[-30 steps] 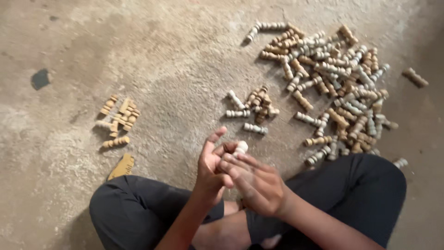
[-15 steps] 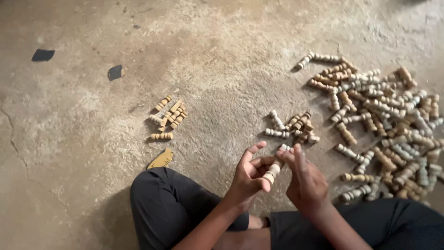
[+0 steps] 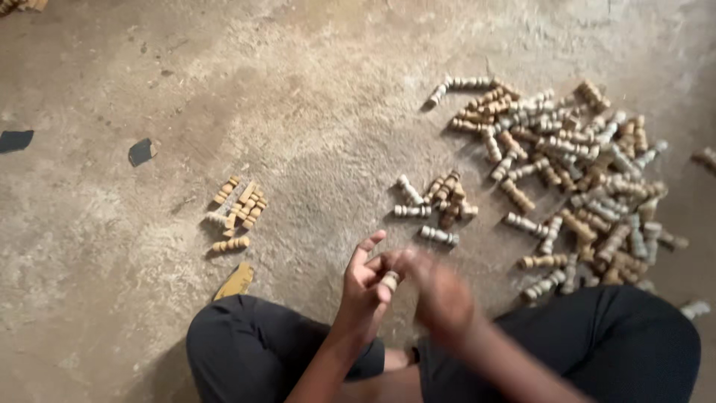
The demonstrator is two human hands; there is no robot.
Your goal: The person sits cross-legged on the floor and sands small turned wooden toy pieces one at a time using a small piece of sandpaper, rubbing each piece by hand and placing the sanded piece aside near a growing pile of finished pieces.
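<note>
I sit cross-legged on a concrete floor (image 3: 313, 112) in dark trousers. My left hand (image 3: 364, 287) holds a small turned wooden piece (image 3: 388, 281) between thumb and fingers, index finger raised. My right hand (image 3: 440, 292) is blurred beside it, fingers at the same piece. A small cluster of wooden pieces (image 3: 436, 205) lies just beyond my hands. A large heap of similar tan and pale pieces (image 3: 574, 179) spreads to the right.
A small pile of tan pieces (image 3: 237, 211) lies to the left, with a yellowish scrap (image 3: 236, 280) near my left knee. Two dark flat scraps (image 3: 140, 151) lie on the floor further left. My knees (image 3: 246, 343) frame the bottom.
The view has shifted a little, so the piles sit differently in frame. My hands have stayed together on the piece; the right hand is now moving fast and blurred.
</note>
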